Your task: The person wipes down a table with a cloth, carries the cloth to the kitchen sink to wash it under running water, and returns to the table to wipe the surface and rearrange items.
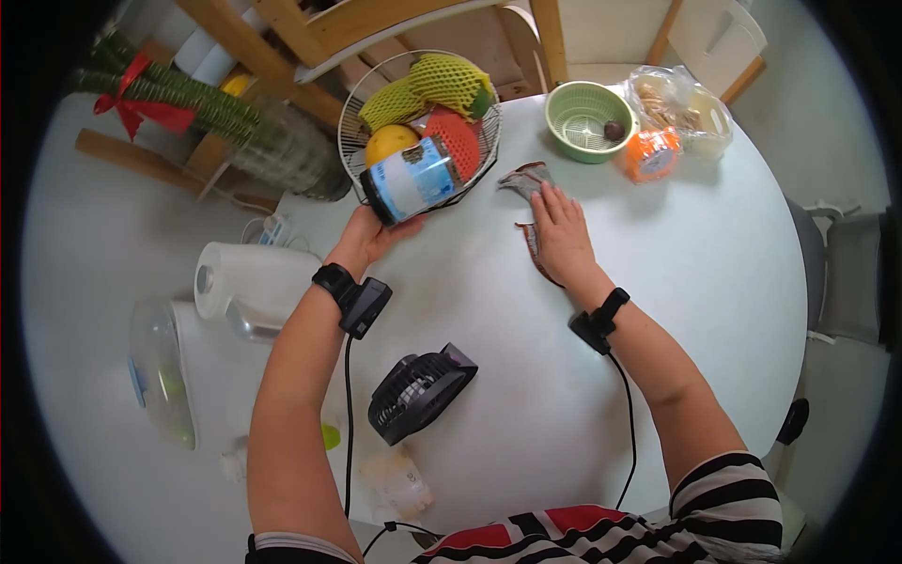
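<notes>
My left hand [373, 237] is at the near side of a wire fruit basket [488, 162], closed at its lower edge; most of its fingers are hidden. Just above that hand, a jar with a blue-and-white label [413, 181] and a dark end lies tilted at the basket's front. Fruit in yellow-green foam nets [442, 80], fruit in a red net [455, 141] and a yellow-orange fruit [390, 144] fill the basket. My right hand [561, 232] lies flat, fingers stretched, on a grey cloth with brown edging [522, 181], pressing it against the white table [695, 310].
A green colander [562, 127] with a dark round item, an orange-wrapped package [651, 154] and a bagged container [684, 111] stand at the back right. A black fan [421, 390] lies nearer me. A white kettle [249, 280] and vase of green stalks [291, 150] are left.
</notes>
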{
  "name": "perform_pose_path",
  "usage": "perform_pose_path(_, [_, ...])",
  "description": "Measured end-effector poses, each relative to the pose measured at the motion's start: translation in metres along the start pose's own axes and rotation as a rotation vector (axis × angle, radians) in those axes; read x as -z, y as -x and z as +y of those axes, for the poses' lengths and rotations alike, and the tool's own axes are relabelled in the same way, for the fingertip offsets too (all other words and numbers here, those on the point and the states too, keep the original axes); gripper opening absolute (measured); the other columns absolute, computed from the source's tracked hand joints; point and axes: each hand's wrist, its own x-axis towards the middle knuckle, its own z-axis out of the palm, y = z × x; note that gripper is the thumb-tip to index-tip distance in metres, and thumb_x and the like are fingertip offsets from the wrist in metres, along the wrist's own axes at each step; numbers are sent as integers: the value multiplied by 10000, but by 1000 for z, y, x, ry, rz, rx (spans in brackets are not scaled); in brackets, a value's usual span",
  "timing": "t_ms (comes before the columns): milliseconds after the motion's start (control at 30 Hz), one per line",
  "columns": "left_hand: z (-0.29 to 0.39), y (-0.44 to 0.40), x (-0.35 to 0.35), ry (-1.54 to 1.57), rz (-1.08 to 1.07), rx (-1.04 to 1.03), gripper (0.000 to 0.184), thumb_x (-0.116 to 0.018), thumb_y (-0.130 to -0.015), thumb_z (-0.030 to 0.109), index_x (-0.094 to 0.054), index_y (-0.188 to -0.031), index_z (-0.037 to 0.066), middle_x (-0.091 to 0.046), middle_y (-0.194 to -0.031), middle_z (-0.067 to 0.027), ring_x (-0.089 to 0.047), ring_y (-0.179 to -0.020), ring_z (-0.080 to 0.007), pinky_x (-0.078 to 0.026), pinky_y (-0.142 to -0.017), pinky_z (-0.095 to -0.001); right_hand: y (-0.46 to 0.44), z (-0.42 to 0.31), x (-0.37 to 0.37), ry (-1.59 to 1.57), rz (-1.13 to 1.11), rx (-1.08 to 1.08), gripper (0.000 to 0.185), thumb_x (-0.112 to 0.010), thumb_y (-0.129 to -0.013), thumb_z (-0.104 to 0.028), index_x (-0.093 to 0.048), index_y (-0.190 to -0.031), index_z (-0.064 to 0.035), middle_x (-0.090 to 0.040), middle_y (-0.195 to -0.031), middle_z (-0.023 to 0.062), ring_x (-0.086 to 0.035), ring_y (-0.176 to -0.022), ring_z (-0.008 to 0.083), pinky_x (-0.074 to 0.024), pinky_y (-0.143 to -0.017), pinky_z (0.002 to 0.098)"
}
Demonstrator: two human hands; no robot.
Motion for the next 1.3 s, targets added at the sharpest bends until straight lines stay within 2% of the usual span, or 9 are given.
perform_pose_path(133, [-2, -2, -7, 70, 92, -55, 334, -430, -1040, 169, -477, -1337, 25, -562, -1288, -204, -600, -1141, -349, -559, -949, -482, -9, 4, -3, -54, 29, -3, 504, -538, -919, -170, -462, -1377, 26, -385, -1496, 211, -391, -1369, 346, -291, -1132, 467])
perform_pose_path(300, [-14, 32, 6, 74, 60, -44, 388, -441, -1031, 336, -470, -1384, 179, -537, -1392, -56, -555, -1223, -290, -481, -1009, -520, -19, 12, -1, -69, 84, 12, 518, -566, -897, -184, -475, -1351, 48, -403, -1475, 225, -411, -1347, 349, -314, -1116, 470])
perform_pose_path(467, [-46, 73, 53, 275, -137, 66, 428, -365, -1049, 294, -447, -1415, 87, -531, -1409, -57, -531, -1253, -215, -408, -1078, -360, -40, 15, -4, -85, 128, 21, 502, -562, -891, -165, -470, -1332, 56, -417, -1455, 236, -422, -1332, 355, -326, -1106, 478])
perform_pose_path(600, [-60, 107, 67, 62, -279, 54, 462, -321, -1050, 267, -371, -1461, 62, -458, -1470, -87, -458, -1325, -248, -339, -1136, -384, -73, 20, -37, -37, 207, 30, 490, -601, -868, -195, -492, -1275, 54, -455, -1409, 241, -433, -1312, 361, -357, -1076, 475])
perform_pose_path(733, [-60, 129, 27, -1003, -253, -224, 453, -299, -1043, 202, -370, -1454, 24, -470, -1452, -134, -500, -1277, -291, -384, -1103, -430, -136, 30, -77, -132, 286, 35, 440, -590, -852, -150, -522, -1235, 55, -471, -1386, 234, -458, -1276, 374, -393, -1041, 448])
perform_pose_path(867, [-58, 132, 23, -930, -251, -138, 455, -316, -1038, 243, -384, -1442, 45, -480, -1440, -133, -508, -1260, -293, -392, -1090, -430, -170, 6, -93, -296, 136, 212, 391, -536, -814, -67, -554, -1184, 60, -563, -1230, 210, -530, -1157, 356, -440, -978, 423])
perform_pose_path(1000, [-63, 124, 22, -856, -128, -203, 485, -654, -881, 271, -540, -1323, 109, -588, -1318, -76, -558, -1196, -247, -444, -1028, -352, -159, -14, -92, -454, 24, 633, 398, -528, -820, -45, -588, -1210, 5, -573, -1308, 156, -551, -1184, 326, -442, -1007, 392])
perform_pose_path(1100, [-50, 125, 9, -1796, -259, -288, 447, -497, -981, 283, -476, -1387, 96, -547, -1380, -80, -520, -1256, -240, -418, -1067, -372, -168, 15, -84, -499, -37, 721, 318, -557, -838, -71, -618, -1148, -42, -628, -1183, 127, -600, -1088, 337, -491, -921, 416])
perform_pose_path(1300, [-49, 125, 17, -1430, -223, -245, 449, -466, -993, 291, -466, -1397, 93, -535, -1395, -81, -509, -1269, -244, -407, -1077, -379, -247, -1, -141, -406, 102, 457, 238, -602, -816, -73, -635, -1049, -35, -656, -1096, 145, -624, -1032, 334, -501, -882, 432])
